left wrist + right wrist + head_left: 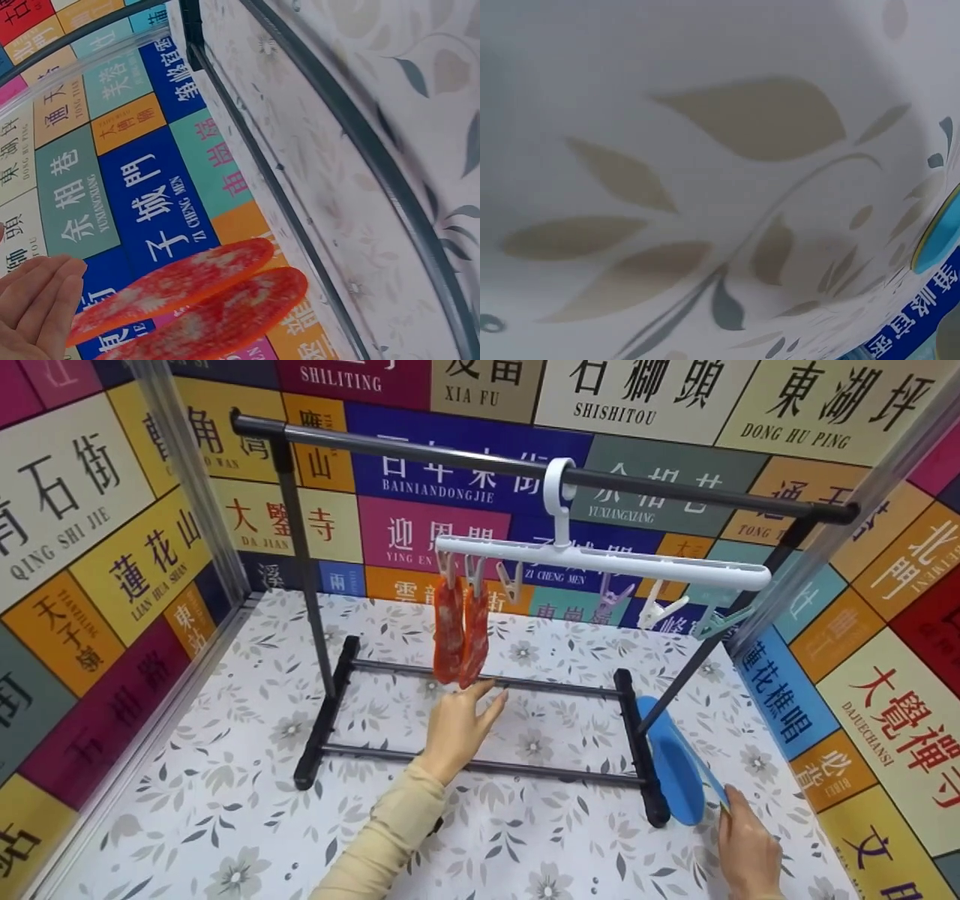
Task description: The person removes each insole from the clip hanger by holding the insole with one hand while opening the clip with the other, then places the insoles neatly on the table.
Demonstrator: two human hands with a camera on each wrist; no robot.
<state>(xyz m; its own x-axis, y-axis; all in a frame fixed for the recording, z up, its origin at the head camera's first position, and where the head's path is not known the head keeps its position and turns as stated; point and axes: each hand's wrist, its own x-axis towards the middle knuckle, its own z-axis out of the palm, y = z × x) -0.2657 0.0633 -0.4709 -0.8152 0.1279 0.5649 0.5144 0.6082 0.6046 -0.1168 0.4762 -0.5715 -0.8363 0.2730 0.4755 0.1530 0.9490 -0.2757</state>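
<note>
A pair of red mottled insoles hangs by clips from the left end of a white clip hanger. Just below their lower ends is my left hand, thumb and forefinger extended and apart; whether a fingertip touches them I cannot tell. The left wrist view has the left hand beside the red insoles, not gripping them. At the right, my right hand pinches the end of a thin blue insole, seen nearly edge-on. Another blue insole lies flat on the table beside it.
The hanger hooks over the top bar of a dark metal rack, whose base stands on a flower-patterned tabletop. Several clips, such as a white clip, hang unused. Colourful lettered panels wall the table in.
</note>
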